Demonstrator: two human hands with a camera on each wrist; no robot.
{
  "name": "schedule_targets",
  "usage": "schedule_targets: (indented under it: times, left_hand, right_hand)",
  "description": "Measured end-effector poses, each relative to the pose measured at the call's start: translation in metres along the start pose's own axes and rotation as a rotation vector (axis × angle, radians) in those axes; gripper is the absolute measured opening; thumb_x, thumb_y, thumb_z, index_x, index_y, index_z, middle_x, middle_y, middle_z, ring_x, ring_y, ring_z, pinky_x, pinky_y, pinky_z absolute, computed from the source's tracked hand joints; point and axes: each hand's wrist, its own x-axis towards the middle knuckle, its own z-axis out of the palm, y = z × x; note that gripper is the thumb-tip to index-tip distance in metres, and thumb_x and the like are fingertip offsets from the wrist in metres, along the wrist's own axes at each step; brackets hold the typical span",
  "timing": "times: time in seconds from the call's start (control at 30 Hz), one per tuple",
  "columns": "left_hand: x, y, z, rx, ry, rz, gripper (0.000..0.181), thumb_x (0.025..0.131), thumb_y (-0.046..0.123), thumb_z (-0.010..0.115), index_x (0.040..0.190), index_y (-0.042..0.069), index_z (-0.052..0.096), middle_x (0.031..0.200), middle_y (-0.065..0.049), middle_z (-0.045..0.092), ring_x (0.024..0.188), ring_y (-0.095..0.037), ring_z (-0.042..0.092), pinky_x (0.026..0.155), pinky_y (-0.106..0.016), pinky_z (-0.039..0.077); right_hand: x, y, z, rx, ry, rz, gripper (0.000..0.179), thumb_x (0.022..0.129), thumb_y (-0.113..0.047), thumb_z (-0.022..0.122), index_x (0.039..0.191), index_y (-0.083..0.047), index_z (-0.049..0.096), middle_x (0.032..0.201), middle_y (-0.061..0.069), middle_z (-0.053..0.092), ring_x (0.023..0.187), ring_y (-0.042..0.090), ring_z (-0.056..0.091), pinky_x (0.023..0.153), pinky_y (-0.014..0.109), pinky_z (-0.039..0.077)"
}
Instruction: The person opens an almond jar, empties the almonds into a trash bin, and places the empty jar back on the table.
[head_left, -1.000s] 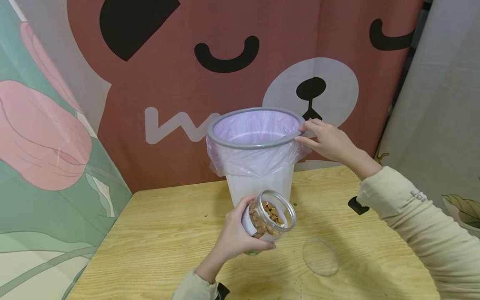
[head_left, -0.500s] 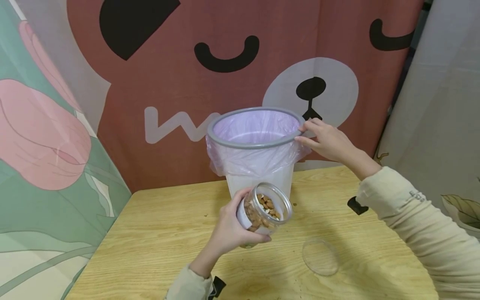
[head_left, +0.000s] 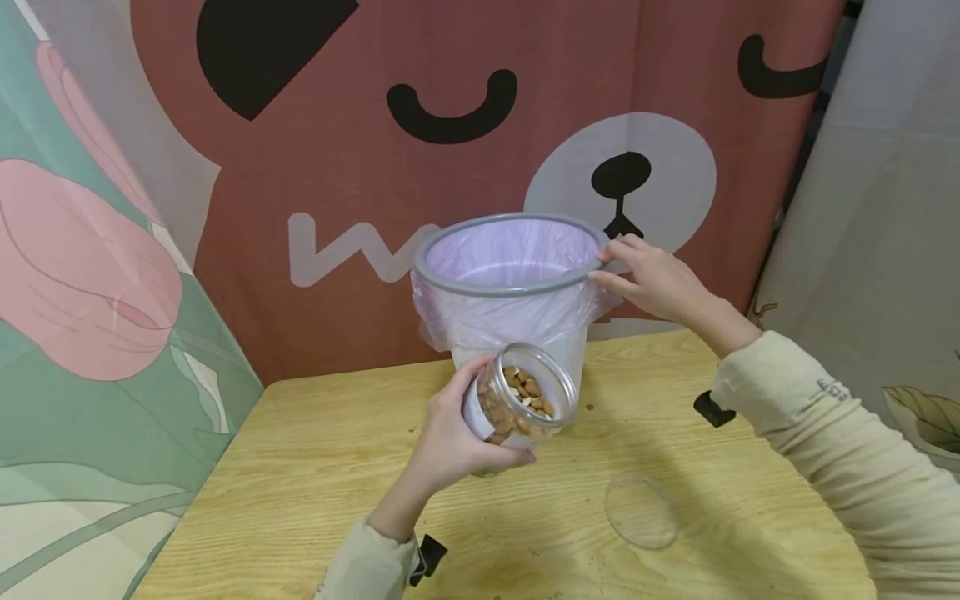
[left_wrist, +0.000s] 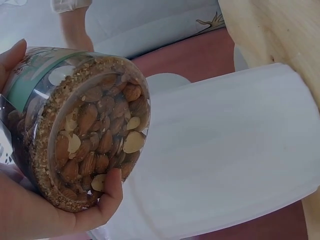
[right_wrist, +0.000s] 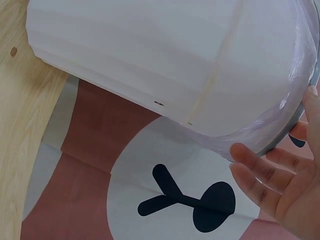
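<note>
My left hand (head_left: 442,437) grips a clear jar (head_left: 491,417) in front of the bin. Brown almonds (head_left: 527,390) and pale nut pieces partly fill it, and its metal-rimmed mouth is uncovered and tilted toward the right. The left wrist view shows almonds through the jar's base (left_wrist: 102,135). A white trash bin (head_left: 517,333) stands upright on the table, lined with a thin purple bag (head_left: 510,246) under a grey ring (head_left: 517,292). At the ring's right side, my right hand (head_left: 663,279) holds the rim between thumb and fingers (right_wrist: 255,165).
A clear round lid (head_left: 642,511) lies flat on the wooden table (head_left: 300,483), right of the jar. Small dark specks dot the tabletop. Directly behind the bin hangs a reddish curtain (head_left: 322,158) with a bear face; more printed curtains hang at left and right.
My left hand has moved the jar up and slightly left, closer to the bin's front, with the mouth turned a little more into view. The right hand stays on the rim.
</note>
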Motion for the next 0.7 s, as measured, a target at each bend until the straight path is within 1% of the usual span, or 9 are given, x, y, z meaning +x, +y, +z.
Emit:
schedule_targets:
  times: [0.17, 0.23, 0.5, 0.7]
  left_hand:
    - [0.006, -0.022, -0.003, 0.013, 0.009, 0.039, 0.091, 0.045, 0.012, 0.089, 0.125, 0.011, 0.046, 0.111, -0.002, 0.056, 0.096, -0.016, 0.052, 0.078, -0.035, 0.045]
    - [0.009, -0.028, -0.005, 0.018, 0.013, 0.052, 0.092, 0.045, 0.015, 0.089, 0.126, 0.014, 0.045, 0.111, 0.002, 0.056, 0.096, -0.014, 0.052, 0.078, -0.034, 0.045]
    - [0.021, -0.019, -0.016, 0.056, 0.044, 0.072, 0.093, 0.043, 0.015, 0.089, 0.125, 0.016, 0.046, 0.108, 0.001, 0.058, 0.093, -0.013, 0.054, 0.076, -0.034, 0.046]
    - [0.026, -0.015, -0.024, 0.068, 0.061, 0.077, 0.093, 0.043, 0.015, 0.089, 0.125, 0.015, 0.046, 0.108, 0.001, 0.058, 0.093, -0.013, 0.054, 0.076, -0.034, 0.046]
  right_hand:
    - [0.000, 0.000, 0.000, -0.002, 0.004, -0.007, 0.027, 0.088, -0.029, 0.057, 0.105, -0.008, 0.056, 0.101, 0.009, 0.051, 0.072, 0.026, 0.054, 0.056, 0.041, 0.043]
    - [0.000, 0.000, 0.000, -0.002, 0.005, -0.011, 0.027, 0.088, -0.028, 0.057, 0.104, -0.008, 0.056, 0.101, 0.010, 0.051, 0.073, 0.027, 0.055, 0.056, 0.041, 0.043]
    - [0.001, 0.001, -0.001, 0.006, 0.006, -0.018, 0.026, 0.088, -0.028, 0.057, 0.104, -0.007, 0.056, 0.099, 0.010, 0.051, 0.075, 0.028, 0.055, 0.058, 0.041, 0.044]
    - [0.000, 0.001, 0.000, 0.007, 0.022, -0.025, 0.026, 0.088, -0.027, 0.057, 0.104, -0.007, 0.056, 0.098, 0.009, 0.051, 0.069, 0.024, 0.053, 0.057, 0.038, 0.043]
